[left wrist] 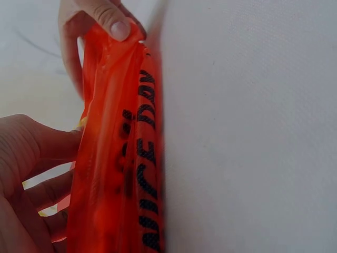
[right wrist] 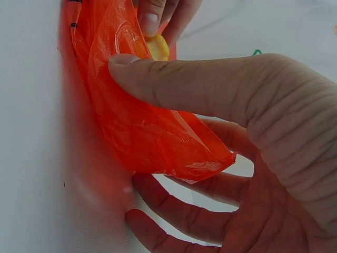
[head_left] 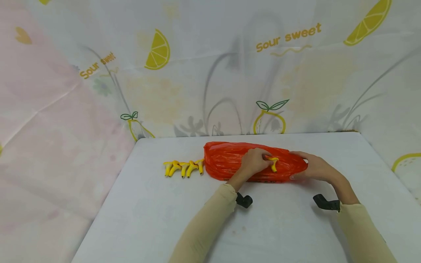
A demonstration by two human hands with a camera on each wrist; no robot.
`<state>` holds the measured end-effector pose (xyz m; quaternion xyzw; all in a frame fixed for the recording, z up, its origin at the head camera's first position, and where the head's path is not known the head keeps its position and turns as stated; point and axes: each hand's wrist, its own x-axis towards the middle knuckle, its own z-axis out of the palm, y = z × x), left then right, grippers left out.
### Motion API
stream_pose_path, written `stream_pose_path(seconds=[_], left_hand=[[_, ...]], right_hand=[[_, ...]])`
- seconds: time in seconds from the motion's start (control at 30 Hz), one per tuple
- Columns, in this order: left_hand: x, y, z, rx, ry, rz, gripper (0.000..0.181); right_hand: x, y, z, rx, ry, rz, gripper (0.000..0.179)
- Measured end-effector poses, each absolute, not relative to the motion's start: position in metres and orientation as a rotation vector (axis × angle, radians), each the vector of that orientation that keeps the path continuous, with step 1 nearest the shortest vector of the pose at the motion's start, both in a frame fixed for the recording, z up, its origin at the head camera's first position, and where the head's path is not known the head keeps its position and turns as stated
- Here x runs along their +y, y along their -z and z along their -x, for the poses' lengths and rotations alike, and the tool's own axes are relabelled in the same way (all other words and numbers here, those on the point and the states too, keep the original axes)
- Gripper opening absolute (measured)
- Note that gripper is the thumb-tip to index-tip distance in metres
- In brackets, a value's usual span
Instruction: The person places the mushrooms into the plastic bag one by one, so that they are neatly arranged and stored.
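Pinched a small yellow piece (head_left: 274,166) in the left hand (head_left: 255,161), over the red plastic bag (head_left: 225,159). Gripped the bag's right end in the right hand (head_left: 314,168), with the thumb on one side and fingers on the other. Had five more yellow pieces (head_left: 191,170) in a row on the white table (head_left: 148,219), just beside the bag's left end.
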<state>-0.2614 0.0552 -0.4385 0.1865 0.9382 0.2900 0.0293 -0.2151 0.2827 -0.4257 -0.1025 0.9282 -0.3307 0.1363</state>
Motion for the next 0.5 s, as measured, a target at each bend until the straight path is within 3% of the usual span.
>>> stream_pose_path(seconds=[0.5], left_hand=[[0.024, 0.427, 0.252, 2.842, -1.005, -0.611, 0.029]], right_hand=[[0.283, 0.426, 0.215, 2.685, 0.970, 0.308, 0.092]])
